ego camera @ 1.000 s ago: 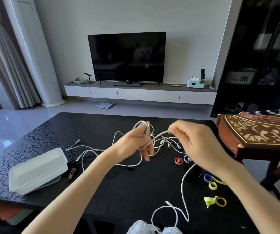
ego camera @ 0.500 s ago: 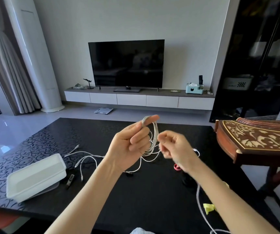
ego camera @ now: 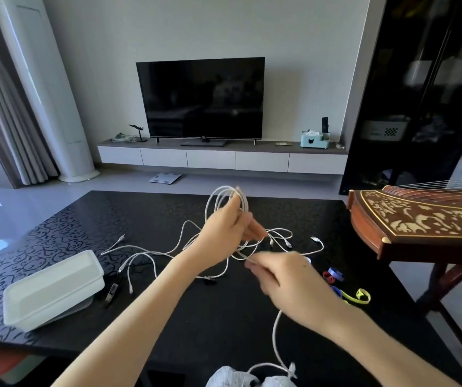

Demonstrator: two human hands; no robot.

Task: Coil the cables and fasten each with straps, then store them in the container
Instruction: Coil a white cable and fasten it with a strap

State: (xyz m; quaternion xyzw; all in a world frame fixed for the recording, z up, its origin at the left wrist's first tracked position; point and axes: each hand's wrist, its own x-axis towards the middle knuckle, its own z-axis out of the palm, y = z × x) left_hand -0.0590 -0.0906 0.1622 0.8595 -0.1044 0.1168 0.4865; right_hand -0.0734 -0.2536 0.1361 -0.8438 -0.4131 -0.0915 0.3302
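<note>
Above the black desk [ego camera: 196, 317], the left hand [ego camera: 224, 233] grips several loops of a white cable [ego camera: 244, 203], while the blurred right hand [ego camera: 288, 280] pinches its loose tail, which trails toward the lap. The cable looks light, limp and springy, best held where the loops cross.

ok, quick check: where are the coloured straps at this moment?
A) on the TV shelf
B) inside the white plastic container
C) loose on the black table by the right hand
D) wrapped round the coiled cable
C: the coloured fabric straps lie loose on the black patterned table just past the right hand. None is round the coiled white cable in the left hand's grip, and the white rectangular plastic container stands apart at the table's left.
</note>
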